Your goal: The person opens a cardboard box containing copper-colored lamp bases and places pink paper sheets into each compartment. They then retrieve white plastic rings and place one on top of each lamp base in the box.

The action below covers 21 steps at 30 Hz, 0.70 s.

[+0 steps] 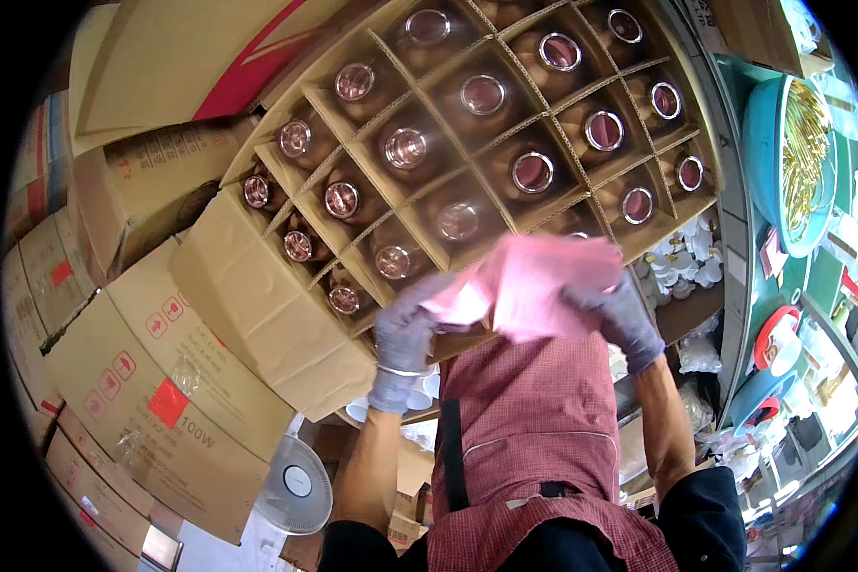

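Observation:
Both my hands wear grey gloves and hold a stack of pink sheets, blurred by motion, whose material I cannot make out. My left hand grips the stack's left part, where a piece bends away. At the other side my right hand has its fingers closed on the edge. Just beyond them stands a large open carton split by cardboard dividers. Most visible cells hold a rounded glass-like piece with a shiny round rim, such as this one. The pink stack covers part of the carton's near edge.
Stacked closed cartons fill the left side, with a grey fan near them. Along the right runs a green bench bearing a blue basin of gold-coloured strips. Small white parts lie beside the carton.

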Each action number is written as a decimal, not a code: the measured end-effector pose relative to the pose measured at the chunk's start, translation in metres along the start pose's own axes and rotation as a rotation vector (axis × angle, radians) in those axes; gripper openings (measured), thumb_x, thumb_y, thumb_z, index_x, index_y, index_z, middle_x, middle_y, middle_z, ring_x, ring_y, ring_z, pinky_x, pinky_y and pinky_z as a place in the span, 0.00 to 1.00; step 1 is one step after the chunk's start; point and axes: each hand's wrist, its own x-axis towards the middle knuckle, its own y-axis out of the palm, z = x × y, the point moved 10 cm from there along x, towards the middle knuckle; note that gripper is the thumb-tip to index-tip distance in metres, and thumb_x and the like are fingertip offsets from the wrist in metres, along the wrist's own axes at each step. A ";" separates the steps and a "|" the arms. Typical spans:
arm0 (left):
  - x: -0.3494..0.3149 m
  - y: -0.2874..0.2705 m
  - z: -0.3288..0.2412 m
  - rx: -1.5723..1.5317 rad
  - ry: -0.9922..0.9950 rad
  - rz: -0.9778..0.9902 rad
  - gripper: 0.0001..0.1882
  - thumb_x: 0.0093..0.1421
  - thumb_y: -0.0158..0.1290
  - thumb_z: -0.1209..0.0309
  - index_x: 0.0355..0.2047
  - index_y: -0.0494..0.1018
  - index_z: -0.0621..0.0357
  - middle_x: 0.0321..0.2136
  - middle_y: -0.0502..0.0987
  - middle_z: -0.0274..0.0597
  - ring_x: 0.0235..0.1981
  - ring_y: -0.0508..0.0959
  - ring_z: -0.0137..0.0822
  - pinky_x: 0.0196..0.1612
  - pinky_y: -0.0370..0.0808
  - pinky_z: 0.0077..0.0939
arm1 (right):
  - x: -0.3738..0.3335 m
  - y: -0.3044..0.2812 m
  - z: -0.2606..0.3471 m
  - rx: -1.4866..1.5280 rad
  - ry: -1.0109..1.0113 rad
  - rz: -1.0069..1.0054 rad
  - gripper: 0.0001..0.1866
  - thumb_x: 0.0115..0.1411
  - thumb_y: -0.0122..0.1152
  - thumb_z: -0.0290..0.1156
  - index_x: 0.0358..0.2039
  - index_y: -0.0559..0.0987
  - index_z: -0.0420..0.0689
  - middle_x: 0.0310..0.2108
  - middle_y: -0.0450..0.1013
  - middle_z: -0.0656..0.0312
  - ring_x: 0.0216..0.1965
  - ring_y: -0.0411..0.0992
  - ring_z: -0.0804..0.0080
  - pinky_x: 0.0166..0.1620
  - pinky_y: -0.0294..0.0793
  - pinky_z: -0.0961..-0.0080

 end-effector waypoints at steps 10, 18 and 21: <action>0.031 -0.007 -0.030 0.867 0.458 -0.052 0.12 0.59 0.46 0.78 0.41 0.74 0.70 0.34 0.76 0.50 0.33 0.81 0.42 0.36 0.82 0.31 | -0.002 0.042 -0.017 0.646 0.149 0.058 0.25 0.57 0.63 0.30 0.53 0.69 0.34 0.46 0.73 0.53 0.43 0.76 0.64 0.45 0.80 0.71; 0.059 0.030 -0.013 1.356 0.329 0.049 0.20 0.54 0.53 0.70 0.46 0.69 0.66 0.42 0.74 0.57 0.44 0.74 0.53 0.46 0.72 0.42 | 0.077 0.124 -0.025 0.765 0.168 0.246 0.22 0.63 0.57 0.39 0.50 0.71 0.35 0.42 0.74 0.61 0.37 0.76 0.74 0.31 0.77 0.81; 0.073 0.013 0.013 0.508 0.392 0.041 0.27 0.56 0.53 0.69 0.56 0.63 0.65 0.47 0.69 0.56 0.47 0.71 0.53 0.51 0.69 0.44 | 0.052 0.096 -0.026 0.722 0.138 0.206 0.21 0.65 0.54 0.35 0.54 0.69 0.38 0.51 0.72 0.55 0.50 0.73 0.66 0.51 0.75 0.71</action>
